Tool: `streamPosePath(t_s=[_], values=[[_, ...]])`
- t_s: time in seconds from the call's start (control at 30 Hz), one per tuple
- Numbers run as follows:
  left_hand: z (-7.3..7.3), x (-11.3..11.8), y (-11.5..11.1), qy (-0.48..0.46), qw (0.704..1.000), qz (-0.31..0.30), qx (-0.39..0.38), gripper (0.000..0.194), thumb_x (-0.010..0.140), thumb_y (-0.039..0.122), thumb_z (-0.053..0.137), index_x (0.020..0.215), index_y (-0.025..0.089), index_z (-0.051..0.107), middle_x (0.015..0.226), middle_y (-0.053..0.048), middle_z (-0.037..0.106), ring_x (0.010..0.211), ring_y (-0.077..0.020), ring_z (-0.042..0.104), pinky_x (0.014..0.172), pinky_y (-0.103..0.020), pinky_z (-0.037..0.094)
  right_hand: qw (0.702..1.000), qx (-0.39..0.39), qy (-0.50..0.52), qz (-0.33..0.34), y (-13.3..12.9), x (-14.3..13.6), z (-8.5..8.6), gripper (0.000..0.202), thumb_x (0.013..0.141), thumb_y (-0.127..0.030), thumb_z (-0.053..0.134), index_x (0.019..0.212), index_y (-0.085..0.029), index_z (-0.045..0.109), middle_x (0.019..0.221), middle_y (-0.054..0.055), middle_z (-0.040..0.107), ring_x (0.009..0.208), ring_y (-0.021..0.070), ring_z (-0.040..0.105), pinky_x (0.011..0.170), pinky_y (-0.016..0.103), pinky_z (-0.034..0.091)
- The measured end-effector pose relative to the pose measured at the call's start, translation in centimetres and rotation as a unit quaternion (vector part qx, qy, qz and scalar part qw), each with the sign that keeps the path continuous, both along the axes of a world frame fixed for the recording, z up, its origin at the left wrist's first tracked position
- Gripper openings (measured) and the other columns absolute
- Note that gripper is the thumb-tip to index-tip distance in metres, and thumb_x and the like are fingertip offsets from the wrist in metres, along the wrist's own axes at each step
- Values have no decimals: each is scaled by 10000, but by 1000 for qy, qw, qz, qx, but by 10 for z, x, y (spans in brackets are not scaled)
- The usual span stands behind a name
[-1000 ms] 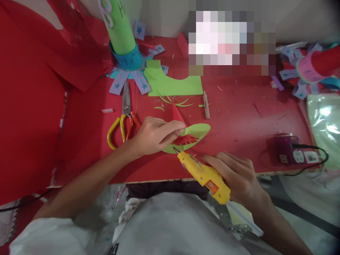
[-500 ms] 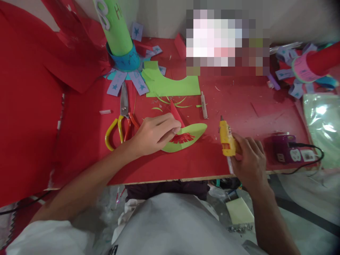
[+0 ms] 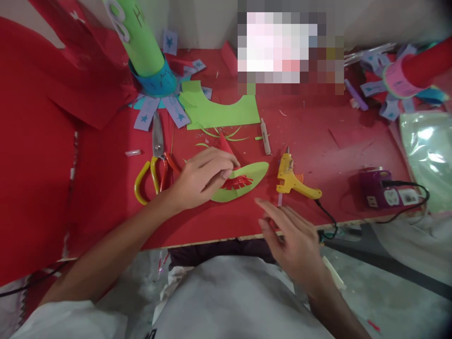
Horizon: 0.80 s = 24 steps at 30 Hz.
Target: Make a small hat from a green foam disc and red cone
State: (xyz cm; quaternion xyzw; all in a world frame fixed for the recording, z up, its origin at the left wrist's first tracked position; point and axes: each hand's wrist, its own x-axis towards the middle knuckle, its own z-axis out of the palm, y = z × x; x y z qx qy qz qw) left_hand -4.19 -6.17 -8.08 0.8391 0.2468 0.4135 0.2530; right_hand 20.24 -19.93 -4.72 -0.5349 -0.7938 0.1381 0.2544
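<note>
1. Yellow glue gun (landmark): in the right hand half a second earlier, now lying on the tabletop; gluing is judged paused.
2. Green paper disc: just left of the gun, bearing red fringe.
3. Left hand: left of the gun, fingers pinched on the red paper cone by the disc.
4. Right hand: released, empty, fingers parted, on the gun's near side; apparently free for paper work.
</note>
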Motion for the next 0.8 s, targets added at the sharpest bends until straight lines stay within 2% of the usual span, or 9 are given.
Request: streamPosePath(t_s=[0.1,0.2,0.37,0.5,0.8], values=[[-1,1,-1,-5,1000,-14,-23,140,1098,191,507,1011,207,614,1134,-111,810,1085,-207,752,967,-370,580,1000,-12,-15,-3,9,-21,-15,355,1117,-220,532,1449,-175,649,968,69,822,797,204,763,722,334,585],[-2,1,-2,-7,999,-17,-28,143,1102,202,508,1014,211,620,1129,-99,821,1087,-206,764,978,-374,582,1000,1,-17,-15,18,-28,-21,363,1122,-229,517,1455,-176,654,895,53,812,793,201,766,722,323,580],[-2,0,-1,-17,999,-28,-22,123,1089,178,532,1021,210,628,1111,-96,823,1062,-208,769,998,-403,586,1000,21,-13,-19,25,-32,-22,339,1122,-235,511,1404,-152,679,954,82,837,816,216,787,711,328,587],[-4,1,-1,-8,1000,-18,-12,109,1084,180,541,1083,213,645,1091,-93,820,1094,-217,767,1007,-410,603,999,26,-12,-24,26,-32,-25,350,1124,-255,501,1414,-179,682,991,92,847,832,218,798,730,326,606],[-9,1,-2,-19,1000,-14,-13,189,1065,158,585,1216,207,687,1155,-90,830,1128,-215,764,1061,-414,609,999,25,12,-22,28,-32,-21,350,1125,-242,497,1428,-176,658,981,80,846,821,210,804,750,324,613]])
